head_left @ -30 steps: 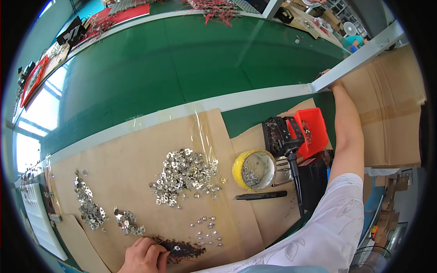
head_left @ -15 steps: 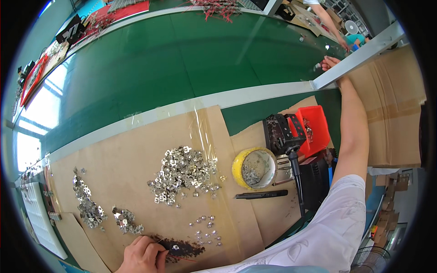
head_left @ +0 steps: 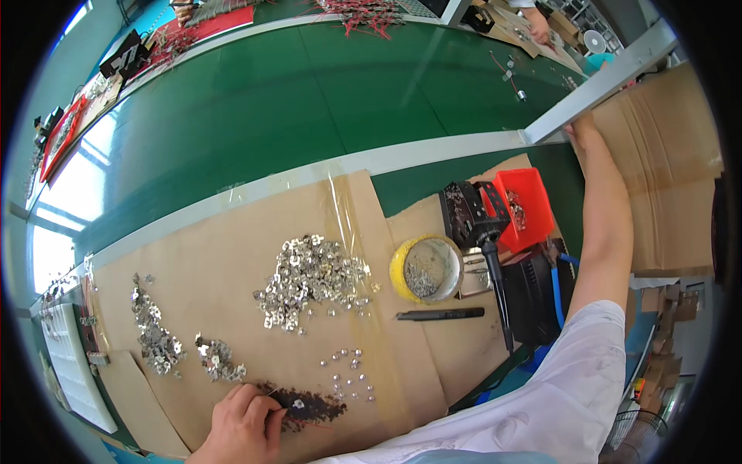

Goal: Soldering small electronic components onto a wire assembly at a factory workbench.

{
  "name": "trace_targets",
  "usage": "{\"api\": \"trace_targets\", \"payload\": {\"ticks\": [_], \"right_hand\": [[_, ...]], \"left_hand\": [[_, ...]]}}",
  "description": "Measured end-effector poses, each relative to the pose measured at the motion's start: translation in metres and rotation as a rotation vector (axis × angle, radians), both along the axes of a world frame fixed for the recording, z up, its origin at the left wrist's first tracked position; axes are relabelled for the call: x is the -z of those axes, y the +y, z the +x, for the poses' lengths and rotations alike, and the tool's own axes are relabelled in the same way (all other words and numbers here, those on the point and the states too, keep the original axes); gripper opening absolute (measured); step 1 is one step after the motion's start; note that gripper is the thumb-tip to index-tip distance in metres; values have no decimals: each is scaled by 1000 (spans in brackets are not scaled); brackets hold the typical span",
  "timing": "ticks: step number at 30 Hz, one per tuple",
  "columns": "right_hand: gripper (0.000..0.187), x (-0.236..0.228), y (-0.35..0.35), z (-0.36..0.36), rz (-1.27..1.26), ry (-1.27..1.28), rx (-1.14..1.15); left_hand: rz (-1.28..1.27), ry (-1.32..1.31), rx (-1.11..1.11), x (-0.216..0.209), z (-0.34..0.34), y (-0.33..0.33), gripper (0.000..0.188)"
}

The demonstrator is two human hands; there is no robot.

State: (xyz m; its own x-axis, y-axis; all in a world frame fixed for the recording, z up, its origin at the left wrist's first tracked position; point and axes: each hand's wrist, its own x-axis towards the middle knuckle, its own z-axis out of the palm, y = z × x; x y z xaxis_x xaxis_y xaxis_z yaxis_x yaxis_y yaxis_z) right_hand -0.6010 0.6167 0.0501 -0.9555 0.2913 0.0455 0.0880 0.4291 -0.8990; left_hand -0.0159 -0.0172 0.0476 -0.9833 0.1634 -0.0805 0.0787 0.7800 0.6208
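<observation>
My left hand (head_left: 246,421) rests on the cardboard (head_left: 224,271) with its fingers pinched together; what is between them is too small to make out. Beside its fingertips is a dark scorched patch (head_left: 313,406) with a small shiny metal piece (head_left: 299,403) and a thin red strand on it. My right arm (head_left: 601,216) stretches far forward, and the right hand (head_left: 574,129) is mostly hidden behind a slanting white metal post (head_left: 599,81). On the green surface past the post lies a small silver part (head_left: 522,96), near a thin red wire.
A pile of metal clips (head_left: 309,282) and smaller heaps sit on the cardboard. To the right are a yellow tape roll (head_left: 398,271), black cutter knife (head_left: 440,315), soldering iron (head_left: 498,298) in its stand, and red bin (head_left: 537,197). A co-worker's hand (head_left: 539,29) shows at top right.
My right hand has drawn back behind the post, and the silver part now lies on the green surface. The co-worker's arm has pulled away. My left hand stays beside the scorched patch.
</observation>
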Motion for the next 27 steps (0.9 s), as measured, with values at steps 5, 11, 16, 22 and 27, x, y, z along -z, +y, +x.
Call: {"api": "trace_targets", "payload": {"ticks": [5,11,16,22,27], "right_hand": [[26,-42,3,50,218,-253,-30],[17,-98,-21,127,657,-159,-231],[28,-141,-97,246,525,396,-361],[27,-126,-237,435,342,296,-392],[29,-47,-330,528,-401,-66,-436]], "left_hand": [[18,57,12,5,1,-2,16],[-31,60,-1,6,12,0,11],[-10,159,19,13,19,-4,10],[-20,181,14,24,19,-13,10],[2,238,32,31,15,-13,12]]}}
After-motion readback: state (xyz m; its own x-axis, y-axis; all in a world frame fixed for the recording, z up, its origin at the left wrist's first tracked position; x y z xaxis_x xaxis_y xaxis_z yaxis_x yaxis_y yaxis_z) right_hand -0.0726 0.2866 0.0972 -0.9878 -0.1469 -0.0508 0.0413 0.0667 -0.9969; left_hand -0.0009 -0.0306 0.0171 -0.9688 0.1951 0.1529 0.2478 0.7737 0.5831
